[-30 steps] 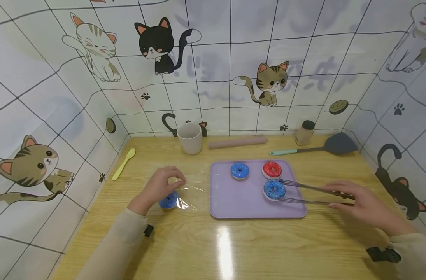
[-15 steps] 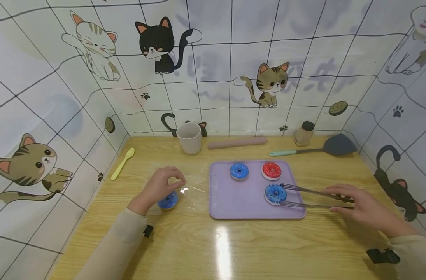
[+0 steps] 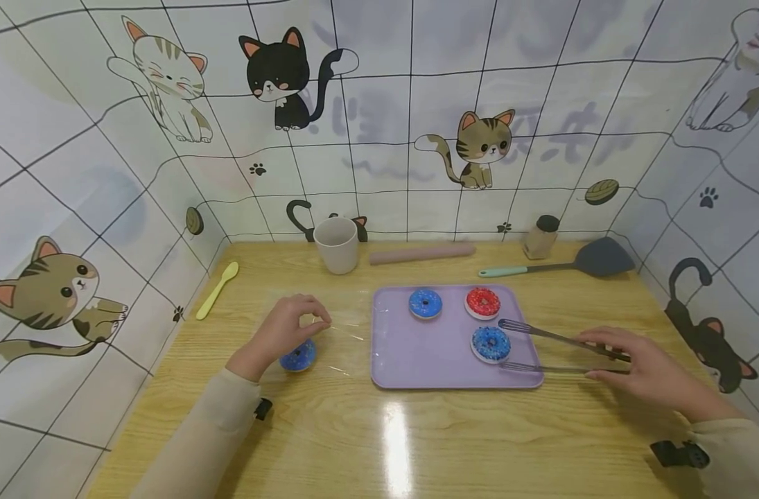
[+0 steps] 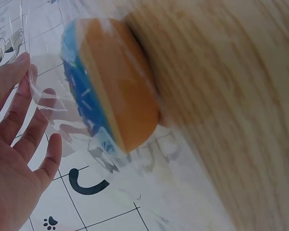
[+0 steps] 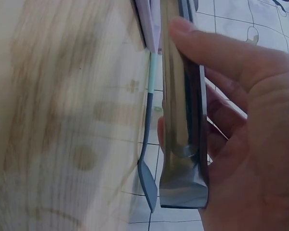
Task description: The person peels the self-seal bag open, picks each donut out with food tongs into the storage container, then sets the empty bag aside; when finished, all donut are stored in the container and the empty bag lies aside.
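Observation:
My left hand (image 3: 285,329) pinches the edge of a clear plastic bag (image 4: 43,96) between thumb and index finger, the other fingers spread. Inside the bag is a blue-iced doughnut (image 4: 86,91), partly behind the hand in the head view. The right hand (image 3: 641,367) grips metal tongs (image 3: 560,337), whose arms stand spread apart over the right side of the purple tray (image 3: 429,378). Between their tips, slightly left of them, lies a blue sprinkled doughnut (image 3: 491,351) on the tray. Behind it are a red doughnut (image 3: 475,312) and another blue doughnut (image 3: 419,312).
Along the back wall stand a pale cup (image 3: 337,246), a rolling pin (image 3: 421,254) and a black-lidded jar (image 3: 541,239). A spatula (image 3: 604,258) lies back right, a yellow spoon (image 3: 217,291) at left. Cat-printed sheets enclose the wooden table (image 3: 329,436).
The tongs' arms have spread wider, coming away from the front blue doughnut, which lies slightly nearer and apart from the red one. My left hand stays at the bag.

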Available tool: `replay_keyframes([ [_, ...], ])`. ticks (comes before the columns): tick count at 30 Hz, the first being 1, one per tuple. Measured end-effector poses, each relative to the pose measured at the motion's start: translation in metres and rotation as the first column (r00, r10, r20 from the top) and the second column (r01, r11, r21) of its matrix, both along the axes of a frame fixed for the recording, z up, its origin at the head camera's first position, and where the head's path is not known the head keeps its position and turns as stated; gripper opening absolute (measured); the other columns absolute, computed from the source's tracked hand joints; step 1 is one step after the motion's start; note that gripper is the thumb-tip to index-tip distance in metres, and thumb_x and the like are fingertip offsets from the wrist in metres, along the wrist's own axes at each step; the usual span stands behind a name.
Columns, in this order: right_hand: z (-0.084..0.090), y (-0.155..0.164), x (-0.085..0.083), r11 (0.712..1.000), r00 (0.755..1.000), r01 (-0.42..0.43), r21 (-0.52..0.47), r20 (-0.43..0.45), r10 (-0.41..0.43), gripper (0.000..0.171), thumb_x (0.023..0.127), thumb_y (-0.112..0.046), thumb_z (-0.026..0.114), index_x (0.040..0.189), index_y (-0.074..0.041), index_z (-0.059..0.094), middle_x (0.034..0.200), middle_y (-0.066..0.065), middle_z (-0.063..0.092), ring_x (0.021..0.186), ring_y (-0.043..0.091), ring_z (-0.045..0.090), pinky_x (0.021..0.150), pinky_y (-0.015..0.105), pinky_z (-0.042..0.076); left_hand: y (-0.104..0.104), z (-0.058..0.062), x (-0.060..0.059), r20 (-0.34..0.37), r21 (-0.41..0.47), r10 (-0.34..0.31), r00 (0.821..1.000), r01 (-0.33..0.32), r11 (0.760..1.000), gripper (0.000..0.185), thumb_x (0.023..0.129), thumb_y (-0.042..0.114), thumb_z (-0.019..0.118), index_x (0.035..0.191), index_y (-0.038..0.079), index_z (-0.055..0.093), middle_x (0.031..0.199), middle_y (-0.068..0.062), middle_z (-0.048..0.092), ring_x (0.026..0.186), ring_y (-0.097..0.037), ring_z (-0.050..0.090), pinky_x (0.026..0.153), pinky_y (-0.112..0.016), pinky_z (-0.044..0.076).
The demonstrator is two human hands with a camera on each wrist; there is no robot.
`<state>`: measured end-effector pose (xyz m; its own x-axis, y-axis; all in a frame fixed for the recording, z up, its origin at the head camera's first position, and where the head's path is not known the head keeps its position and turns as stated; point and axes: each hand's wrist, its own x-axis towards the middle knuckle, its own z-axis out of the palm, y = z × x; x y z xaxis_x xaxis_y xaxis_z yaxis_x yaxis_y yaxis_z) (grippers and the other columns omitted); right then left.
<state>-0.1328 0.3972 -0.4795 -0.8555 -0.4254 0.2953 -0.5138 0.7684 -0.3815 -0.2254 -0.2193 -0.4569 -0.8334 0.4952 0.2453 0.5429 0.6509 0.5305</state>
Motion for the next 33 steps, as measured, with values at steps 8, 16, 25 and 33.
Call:
replay_keyframes([
  [8, 0.012, -0.022, -0.001, 0.999, 1.0, 0.011, -0.033, -0.017, -0.011, 0.063, 0.074, -0.015, 0.094, 0.132, -0.026, 0.069, 0.121, -0.005, 0.067, 0.093, 0.0, 0.06, 0.073, 0.013, 0.047, 0.0, -0.001, -0.001, 0.029, -0.002, 0.004, 1.0, -0.004, 1.0, 0.003, 0.094, 0.016, 0.078, 0.095, 0.013, 0.079, 0.101, 0.004, 0.074, 0.099, -0.018, 0.068, 0.093, -0.05, 0.057],
  [16, 0.019, -0.066, -0.013, 1.0, 0.997, -0.018, -0.016, -0.071, 0.017, 0.059, 0.076, -0.013, 0.092, 0.13, -0.026, 0.071, 0.122, -0.004, 0.069, 0.108, 0.003, 0.063, 0.088, 0.003, 0.045, 0.002, -0.001, -0.003, 0.002, -0.02, -0.001, 1.0, 0.001, 1.0, 0.004, 0.092, 0.014, 0.08, 0.096, 0.014, 0.08, 0.1, 0.004, 0.075, 0.098, -0.018, 0.069, 0.092, -0.045, 0.057],
  [25, 0.033, -0.128, -0.026, 0.998, 0.995, -0.042, 0.04, -0.094, 0.045, 0.05, 0.081, -0.016, 0.089, 0.128, -0.017, 0.073, 0.124, 0.008, 0.07, 0.114, 0.031, 0.067, 0.088, 0.053, 0.06, 0.0, 0.0, -0.002, 0.011, -0.001, 0.009, 1.0, -0.009, 1.0, 0.005, 0.092, 0.014, 0.079, 0.096, 0.011, 0.079, 0.101, 0.003, 0.075, 0.1, -0.02, 0.069, 0.094, -0.047, 0.056],
  [33, 0.03, -0.182, -0.049, 0.986, 0.986, -0.15, 0.07, -0.066, 0.154, 0.044, 0.088, -0.024, 0.084, 0.129, -0.017, 0.073, 0.125, 0.004, 0.07, 0.117, 0.025, 0.066, 0.095, 0.05, 0.058, 0.001, 0.001, -0.003, -0.023, 0.016, -0.01, 1.0, 0.01, 1.0, 0.005, 0.09, 0.012, 0.081, 0.095, 0.011, 0.079, 0.098, 0.003, 0.075, 0.096, -0.02, 0.069, 0.089, -0.052, 0.057],
])
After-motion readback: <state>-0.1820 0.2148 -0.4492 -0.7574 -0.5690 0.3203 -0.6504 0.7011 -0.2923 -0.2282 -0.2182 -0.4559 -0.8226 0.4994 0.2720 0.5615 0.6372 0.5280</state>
